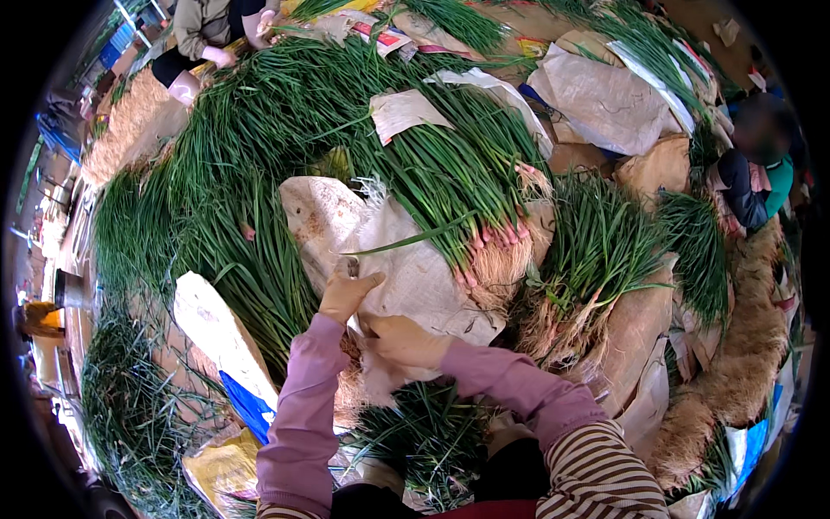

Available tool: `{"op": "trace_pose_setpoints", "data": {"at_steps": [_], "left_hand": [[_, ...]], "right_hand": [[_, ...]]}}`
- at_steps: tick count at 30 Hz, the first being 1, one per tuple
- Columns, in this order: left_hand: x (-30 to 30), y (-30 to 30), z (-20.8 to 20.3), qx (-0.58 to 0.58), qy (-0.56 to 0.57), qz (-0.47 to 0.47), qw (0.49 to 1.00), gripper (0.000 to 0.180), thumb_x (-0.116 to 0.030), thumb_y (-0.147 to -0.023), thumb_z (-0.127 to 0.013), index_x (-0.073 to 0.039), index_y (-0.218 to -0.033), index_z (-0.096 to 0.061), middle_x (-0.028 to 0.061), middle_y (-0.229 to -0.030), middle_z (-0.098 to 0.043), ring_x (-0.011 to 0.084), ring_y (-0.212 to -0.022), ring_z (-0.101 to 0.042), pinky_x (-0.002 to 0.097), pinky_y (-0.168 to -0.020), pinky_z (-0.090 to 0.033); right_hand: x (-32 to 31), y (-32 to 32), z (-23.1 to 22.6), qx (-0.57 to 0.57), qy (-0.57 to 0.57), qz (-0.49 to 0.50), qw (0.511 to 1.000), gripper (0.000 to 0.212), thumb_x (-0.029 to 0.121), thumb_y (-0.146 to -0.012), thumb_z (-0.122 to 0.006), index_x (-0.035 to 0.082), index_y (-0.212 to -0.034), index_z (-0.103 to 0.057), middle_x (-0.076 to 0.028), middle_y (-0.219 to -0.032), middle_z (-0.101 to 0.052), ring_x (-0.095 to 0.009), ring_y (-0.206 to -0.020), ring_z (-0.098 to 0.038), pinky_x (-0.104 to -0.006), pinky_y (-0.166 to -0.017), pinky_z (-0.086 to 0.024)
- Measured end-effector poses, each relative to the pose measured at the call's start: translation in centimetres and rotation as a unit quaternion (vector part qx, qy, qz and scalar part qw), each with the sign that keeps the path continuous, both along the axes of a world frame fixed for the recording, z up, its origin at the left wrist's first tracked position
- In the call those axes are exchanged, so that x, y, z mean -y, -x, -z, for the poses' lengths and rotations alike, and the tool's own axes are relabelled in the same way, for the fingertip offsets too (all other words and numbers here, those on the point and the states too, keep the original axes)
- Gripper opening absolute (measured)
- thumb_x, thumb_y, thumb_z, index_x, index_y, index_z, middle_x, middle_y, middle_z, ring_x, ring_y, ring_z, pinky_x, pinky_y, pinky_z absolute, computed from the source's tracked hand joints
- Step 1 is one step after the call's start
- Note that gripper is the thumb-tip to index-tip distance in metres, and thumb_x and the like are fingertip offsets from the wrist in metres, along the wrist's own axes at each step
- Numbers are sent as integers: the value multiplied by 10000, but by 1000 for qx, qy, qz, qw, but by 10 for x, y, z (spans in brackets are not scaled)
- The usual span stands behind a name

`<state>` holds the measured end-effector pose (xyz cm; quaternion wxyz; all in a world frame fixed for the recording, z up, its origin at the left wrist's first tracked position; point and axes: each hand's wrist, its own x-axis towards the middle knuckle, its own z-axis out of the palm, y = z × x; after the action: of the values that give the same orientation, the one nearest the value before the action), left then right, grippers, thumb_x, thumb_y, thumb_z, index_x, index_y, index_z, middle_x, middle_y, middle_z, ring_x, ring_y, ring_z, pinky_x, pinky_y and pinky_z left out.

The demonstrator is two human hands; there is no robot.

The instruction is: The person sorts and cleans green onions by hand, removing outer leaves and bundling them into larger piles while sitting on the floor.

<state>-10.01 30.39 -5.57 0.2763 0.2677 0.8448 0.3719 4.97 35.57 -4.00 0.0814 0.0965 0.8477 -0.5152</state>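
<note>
My left hand (344, 292), in a pale glove, lies on a whitish woven sack (415, 268), with thumb and forefinger spread apart. A long loose green leaf (415, 243) stretches right from near its fingertips. My right hand (405, 340), also gloved, is closed on the sack's near part, its fingertips partly hidden in the folds. Just beyond the sack lies a thick bundle of green onions (441, 177), pink bulbs and pale roots toward me. To its right is another bundle of green onions (596, 246) with tangled roots. Long green leaves (251, 251) lie left of my left hand.
A big heap of green onions (259, 121) fills the far left. More sacks (601, 99) lie at the back right, and a long row of roots (735, 346) runs down the right. One person (207, 39) sits at the far left, another (761, 177) at the right.
</note>
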Motion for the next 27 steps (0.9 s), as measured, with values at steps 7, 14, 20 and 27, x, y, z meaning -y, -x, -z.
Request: {"op": "trace_pose_setpoints", "data": {"at_steps": [7, 14, 20, 27], "left_hand": [[4, -16, 28, 237, -107, -147, 954, 401, -93, -707, -639, 44, -1078, -574, 178, -948, -642, 273, -798, -627, 349, -755, -485], [-41, -43, -32, 640, -318, -180, 676, 408, -99, -795, -622, 67, -1154, -518, 164, -1057, -614, 284, -947, -602, 398, -838, -492], [-31, -12, -61, 532, -216, -124, 809, 319, -22, -759, -594, 38, -1069, -552, 139, -974, -631, 277, -863, -627, 391, -811, -507], [33, 41, -161, 514, -299, -58, 802, 378, -6, -793, -471, 7, -1170, -510, 156, -1057, -614, 281, -932, -617, 389, -857, -502]], "right_hand": [[-189, -67, -16, -64, -206, 458, 862, 519, 406, -791, -634, -51, -1027, -564, -228, -1074, -597, -349, -1004, -574, -384, -871, -448], [-248, -73, 29, 219, -190, 338, 895, 1003, 615, -586, -747, -108, -1194, -411, -205, -976, -629, -304, -881, -623, -356, -786, -481], [-213, -59, 20, 84, -106, 321, 937, 1196, 507, -542, -807, -131, -1346, -195, -262, -1192, -527, -302, -1059, -569, -324, -901, -444], [-129, -12, -16, -66, -61, 270, 959, 1139, 445, -603, -763, -151, -1350, -142, -300, -1258, -449, -343, -1187, -462, -306, -989, -379]]}}
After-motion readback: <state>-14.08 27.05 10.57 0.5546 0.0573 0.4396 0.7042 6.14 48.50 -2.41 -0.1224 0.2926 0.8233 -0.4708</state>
